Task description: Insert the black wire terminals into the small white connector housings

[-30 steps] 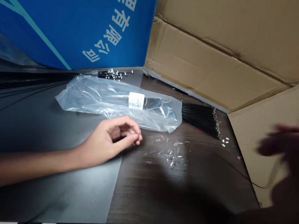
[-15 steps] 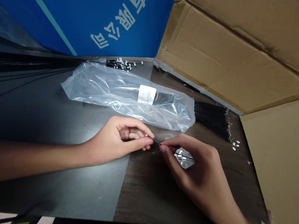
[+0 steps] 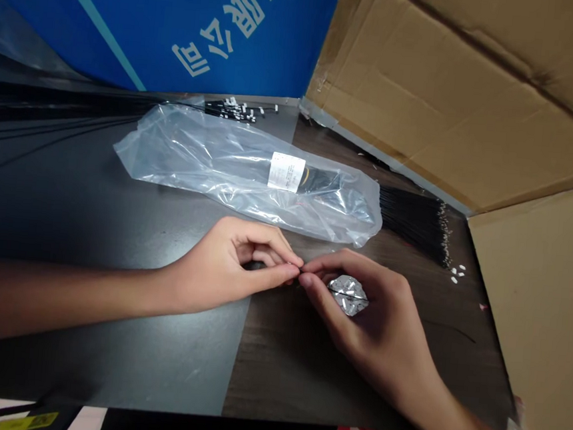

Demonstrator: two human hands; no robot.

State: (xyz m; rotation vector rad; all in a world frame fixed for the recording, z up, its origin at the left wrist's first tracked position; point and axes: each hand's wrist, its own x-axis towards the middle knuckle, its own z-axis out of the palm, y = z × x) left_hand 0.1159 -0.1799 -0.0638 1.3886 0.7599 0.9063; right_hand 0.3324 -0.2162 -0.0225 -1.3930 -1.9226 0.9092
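My left hand (image 3: 239,264) pinches the end of a thin black wire (image 3: 350,294) between thumb and forefinger. A tiny pale piece shows faintly at those fingertips, mostly hidden. Pressed close from the right, my right hand (image 3: 383,310) grips the same wire with its thumb and forefinger, and the fingertips of both hands nearly meet. The wire runs back under my right palm. Beneath it on the table lies a small clear packet or dish (image 3: 349,306) of white connector housings, partly covered by my right hand.
Beyond my hands stretches a clear plastic bag (image 3: 195,160) with a white label (image 3: 286,173). Black wires (image 3: 413,223) with bare terminals fan out at its right, near loose white housings (image 3: 454,279). More wires with white connectors (image 3: 238,110) lie behind. Cardboard (image 3: 428,87) and a blue panel (image 3: 133,14) wall the table.
My hands have come together, closing the short gap of wire between their fingertips. The small pale piece at my left fingers is now mostly covered. The view has shifted slightly.
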